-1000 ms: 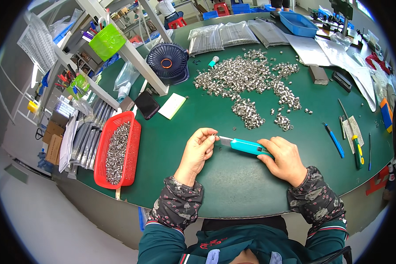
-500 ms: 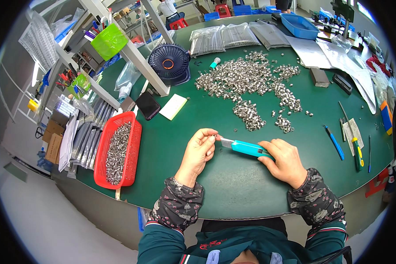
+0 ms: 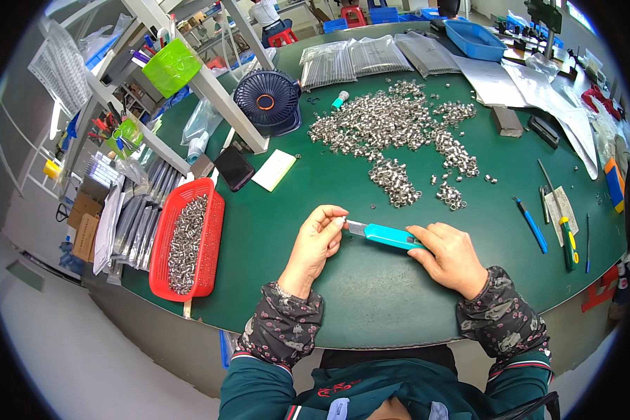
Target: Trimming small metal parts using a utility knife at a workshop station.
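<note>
Closed round a turquoise utility knife (image 3: 392, 236) is my right hand (image 3: 451, 257), with the blade pointing left. My left hand (image 3: 318, 241) pinches a small metal ring (image 3: 344, 220), mostly covered by the fingertips. The blade's tip is at the ring, beside my left thumb; whether they touch I cannot tell. Beyond my hands a large heap of small metal rings (image 3: 378, 122) spreads over the green table (image 3: 273, 217). Left of my left hand stands a red basket (image 3: 217, 231) filled with many similar metal pieces.
A black phone (image 3: 234, 168), a yellow notepad (image 3: 274, 170) and a dark fan (image 3: 266, 101) are at the left. Right of my hands lie a blue pen-like tool (image 3: 530, 225) and a screwdriver (image 3: 569, 245). Bagged parts (image 3: 371, 56) and a blue tray (image 3: 474, 43) line the far side.
The knife has shifted slightly left and down, its blade now nearer the left fingertips and tilted differently. Both hands keep their grips.
</note>
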A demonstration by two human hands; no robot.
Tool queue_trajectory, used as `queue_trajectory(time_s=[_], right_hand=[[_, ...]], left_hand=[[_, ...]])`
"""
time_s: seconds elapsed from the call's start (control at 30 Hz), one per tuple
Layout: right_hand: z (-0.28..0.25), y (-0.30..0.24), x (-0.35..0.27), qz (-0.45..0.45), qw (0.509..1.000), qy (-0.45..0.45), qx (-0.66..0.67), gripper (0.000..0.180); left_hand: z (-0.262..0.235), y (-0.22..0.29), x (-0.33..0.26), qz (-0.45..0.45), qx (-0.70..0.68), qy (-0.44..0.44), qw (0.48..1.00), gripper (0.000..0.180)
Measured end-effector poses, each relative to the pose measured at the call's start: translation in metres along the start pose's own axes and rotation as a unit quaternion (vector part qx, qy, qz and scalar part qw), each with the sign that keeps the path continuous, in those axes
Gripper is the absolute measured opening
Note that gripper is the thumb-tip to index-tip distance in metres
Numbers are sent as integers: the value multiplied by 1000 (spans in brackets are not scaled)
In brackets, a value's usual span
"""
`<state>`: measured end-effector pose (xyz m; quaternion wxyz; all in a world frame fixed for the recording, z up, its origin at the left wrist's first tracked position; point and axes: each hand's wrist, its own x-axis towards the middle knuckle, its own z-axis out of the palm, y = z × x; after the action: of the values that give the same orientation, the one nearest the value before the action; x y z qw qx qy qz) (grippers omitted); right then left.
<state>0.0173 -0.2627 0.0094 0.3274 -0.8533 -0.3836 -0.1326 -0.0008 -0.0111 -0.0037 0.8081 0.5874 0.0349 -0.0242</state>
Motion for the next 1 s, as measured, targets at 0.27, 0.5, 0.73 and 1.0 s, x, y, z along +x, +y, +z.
queue_trajectory(time_s=[0.27,0.5,0.73,1.0], right_hand=[[0,0,0,7,1000,-14,7,31],[-2,-7,4,-47,994,86,-41,39],[-3,-4,2,-21,996,80,-36,37],[-3,-5,1,-31,998,46,-30,37]], left_hand=[[0,-2,-1,37,56,-18,998,14],[-4,-1,-1,3,-31,-26,999,14],[-6,-1,2,-12,-106,-25,994,14],[-7,-1,2,-5,-103,-8,995,14]])
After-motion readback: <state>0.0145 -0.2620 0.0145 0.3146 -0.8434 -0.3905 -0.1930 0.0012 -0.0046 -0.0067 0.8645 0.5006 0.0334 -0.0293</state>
